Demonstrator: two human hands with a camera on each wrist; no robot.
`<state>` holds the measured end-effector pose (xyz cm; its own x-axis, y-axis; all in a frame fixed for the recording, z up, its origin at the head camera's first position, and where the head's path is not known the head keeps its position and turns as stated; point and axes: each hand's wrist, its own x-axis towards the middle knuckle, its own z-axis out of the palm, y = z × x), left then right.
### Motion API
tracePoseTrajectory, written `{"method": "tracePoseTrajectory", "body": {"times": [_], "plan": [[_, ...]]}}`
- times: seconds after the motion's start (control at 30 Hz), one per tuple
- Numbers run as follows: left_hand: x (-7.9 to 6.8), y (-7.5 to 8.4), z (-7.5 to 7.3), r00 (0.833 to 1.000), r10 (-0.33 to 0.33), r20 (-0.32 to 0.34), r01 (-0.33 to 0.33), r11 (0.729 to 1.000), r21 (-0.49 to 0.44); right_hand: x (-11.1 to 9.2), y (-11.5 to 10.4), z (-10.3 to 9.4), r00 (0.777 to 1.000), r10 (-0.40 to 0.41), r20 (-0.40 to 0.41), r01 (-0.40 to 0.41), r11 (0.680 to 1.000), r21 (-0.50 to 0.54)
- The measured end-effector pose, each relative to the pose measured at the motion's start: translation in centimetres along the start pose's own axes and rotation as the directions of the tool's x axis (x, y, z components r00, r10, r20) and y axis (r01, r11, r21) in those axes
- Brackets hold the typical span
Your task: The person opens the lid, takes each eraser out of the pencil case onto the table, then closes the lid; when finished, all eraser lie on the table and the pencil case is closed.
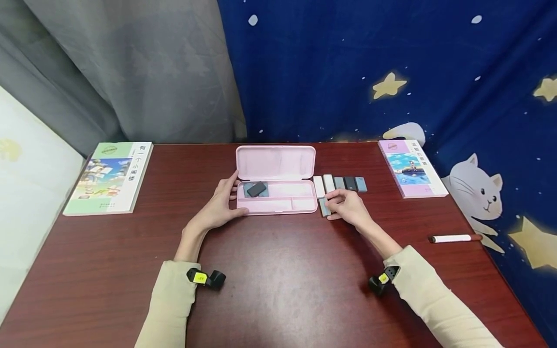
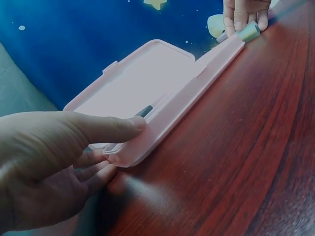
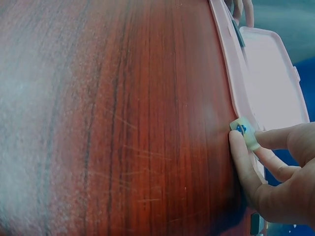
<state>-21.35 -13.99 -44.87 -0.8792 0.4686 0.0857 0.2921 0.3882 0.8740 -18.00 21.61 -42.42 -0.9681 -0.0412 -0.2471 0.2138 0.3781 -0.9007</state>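
Note:
An open pink pencil case point(image 1: 270, 207) lies with its lid tipped back. My left hand point(image 1: 219, 205) holds its left end, the thumb on the front rim and the fingers round the side. Inside the back compartment, a black eraser point(image 1: 256, 189) rests over grey-blue ones point(image 1: 263, 193). By the right end of the case, my right hand point(image 1: 348, 208) pinches a grey-blue eraser point(image 1: 324, 208) between thumb and fingers. In the right wrist view this eraser point(image 3: 244, 132) shows a blue mark on its end. Behind it stands a row of white, grey-blue and black erasers point(image 1: 350, 183).
A green-covered book point(image 1: 106, 179) lies at the left of the table and a pink-covered book point(image 1: 411, 169) at the back right. A white marker point(image 1: 454, 238) lies near the right edge. Curtains point(image 1: 304, 72) hang right behind the table.

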Motion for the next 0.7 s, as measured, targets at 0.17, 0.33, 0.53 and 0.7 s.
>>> {"method": "tracePoseTrajectory", "body": {"times": [0.17, 0.33, 0.53, 0.7], "plan": [[0.06, -0.04, 0.00, 1.000, -0.003, 0.004, 0.003, 1.000, -0.002, 0.01, -0.17, 0.20, 1.000, 0.001, -0.015, -0.001, 1.000, -0.007], [0.04, -0.17, -0.04, 1.000, -0.007, 0.001, 0.007, 1.000, 0.011, 0.04, -0.30, 0.27, 1.000, 0.010, -0.012, -0.010, 1.000, -0.006], [0.03, -0.04, -0.08, 1.000, -0.007, 0.000, 0.007, 1.000, 0.023, -0.07, -0.41, 0.36, 0.999, -0.023, -0.043, 0.020, 0.997, -0.073], [-0.04, 0.04, -0.04, 1.000, -0.018, -0.001, 0.018, 1.000, 0.016, -0.10, -0.22, 0.51, 0.996, -0.059, -0.069, 0.051, 0.992, -0.116]]}}
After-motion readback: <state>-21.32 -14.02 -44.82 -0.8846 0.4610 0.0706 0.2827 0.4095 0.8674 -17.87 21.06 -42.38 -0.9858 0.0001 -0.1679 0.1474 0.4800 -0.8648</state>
